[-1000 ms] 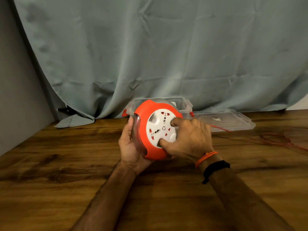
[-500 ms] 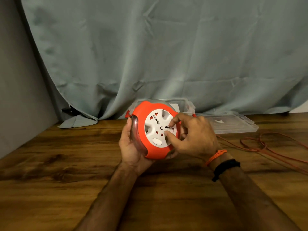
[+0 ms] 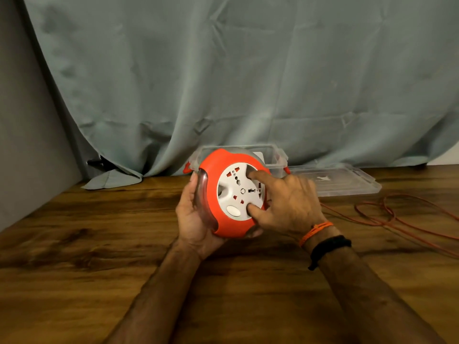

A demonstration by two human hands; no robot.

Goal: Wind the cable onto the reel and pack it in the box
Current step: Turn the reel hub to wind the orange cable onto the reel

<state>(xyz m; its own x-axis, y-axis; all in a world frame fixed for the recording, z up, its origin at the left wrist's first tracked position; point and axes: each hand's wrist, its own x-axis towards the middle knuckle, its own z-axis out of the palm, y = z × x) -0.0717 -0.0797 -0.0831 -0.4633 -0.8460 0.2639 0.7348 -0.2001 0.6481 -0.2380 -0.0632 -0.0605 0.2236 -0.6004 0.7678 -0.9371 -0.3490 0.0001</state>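
An orange cable reel [image 3: 218, 175] with a white socket disc [image 3: 239, 192] is held upright just above the wooden table [image 3: 99, 256]. My left hand [image 3: 193, 214] cups its back and clear left rim. My right hand [image 3: 288, 204] rests on the white disc, index finger in an upper recess and thumb pressed low on the disc. A thin orange cable [image 3: 397, 219] runs from the reel and lies in loose loops on the table to the right. Behind the reel stands a clear plastic box [image 3: 275, 157], partly hidden by it.
The box's clear lid [image 3: 342, 182] lies flat to the right of the box. A grey-green curtain [image 3: 248, 83] hangs along the table's back edge, and a grey wall [image 3: 24, 145] closes the left side. Orange and black bands circle my right wrist.
The white disc has turned under my right hand's fingers; the index finger now sits higher and the thumb lower. The view has shifted a little, showing more of the cable loops on the right.
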